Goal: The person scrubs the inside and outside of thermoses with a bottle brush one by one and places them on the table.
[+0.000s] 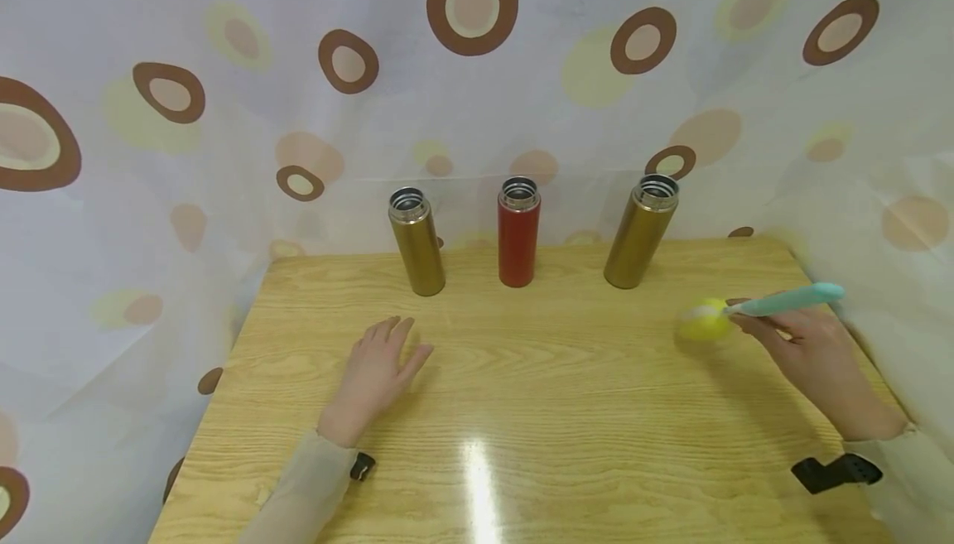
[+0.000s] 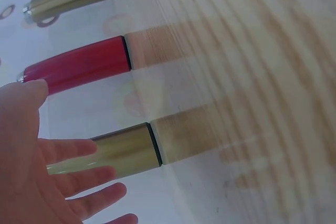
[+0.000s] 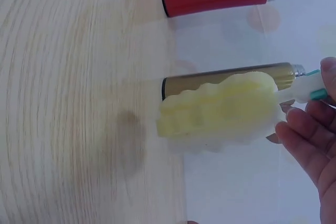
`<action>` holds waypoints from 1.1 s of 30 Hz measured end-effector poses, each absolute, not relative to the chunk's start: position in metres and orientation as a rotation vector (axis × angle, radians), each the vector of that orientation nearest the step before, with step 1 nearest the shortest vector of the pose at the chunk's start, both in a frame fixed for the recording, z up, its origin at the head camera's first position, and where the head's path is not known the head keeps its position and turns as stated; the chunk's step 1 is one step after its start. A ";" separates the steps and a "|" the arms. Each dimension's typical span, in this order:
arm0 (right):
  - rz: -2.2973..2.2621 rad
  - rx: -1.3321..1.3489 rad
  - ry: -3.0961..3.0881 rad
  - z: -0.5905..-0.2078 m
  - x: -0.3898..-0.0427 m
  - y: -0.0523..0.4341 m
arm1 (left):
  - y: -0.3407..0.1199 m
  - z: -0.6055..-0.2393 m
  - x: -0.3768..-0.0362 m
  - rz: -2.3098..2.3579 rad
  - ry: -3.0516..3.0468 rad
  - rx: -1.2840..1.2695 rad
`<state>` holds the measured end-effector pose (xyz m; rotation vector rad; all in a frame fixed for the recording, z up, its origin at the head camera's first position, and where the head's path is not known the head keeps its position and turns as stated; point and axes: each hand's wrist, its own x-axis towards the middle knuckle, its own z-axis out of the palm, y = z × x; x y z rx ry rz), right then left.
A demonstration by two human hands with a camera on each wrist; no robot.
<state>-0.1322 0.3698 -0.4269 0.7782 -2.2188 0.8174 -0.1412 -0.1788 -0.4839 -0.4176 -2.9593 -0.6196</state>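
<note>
My right hand (image 1: 820,353) pinches a bottle brush by its teal handle (image 1: 790,300), held above the table's right side. The yellow sponge head (image 3: 220,106) points down to the left, blurred in the head view. Along the back of the table stand three lidless bottles: a gold one (image 1: 419,246) at left, a red one (image 1: 517,233) in the middle and another gold one (image 1: 639,236) at right. My left hand (image 1: 376,374) has its fingers spread and holds nothing, nearest to the left gold bottle but apart from it.
The wooden table (image 1: 537,395) ends at the back against a pale curtain (image 1: 477,105) with brown ring patterns, which also hangs along both sides. Dark straps sit at both wrists. A bright light reflection lies near the table's front.
</note>
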 end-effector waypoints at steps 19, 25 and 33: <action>1.229 0.563 -2.302 -0.410 -0.130 0.342 | -0.166 -0.484 -0.143 -0.712 -2.917 -0.514; 1.351 0.265 -2.434 -0.405 -0.128 0.334 | -0.161 -0.481 -0.144 -0.682 -2.912 -0.553; 1.387 0.296 -2.411 -0.403 -0.132 0.317 | -0.155 -0.480 -0.144 -0.609 -2.876 -0.597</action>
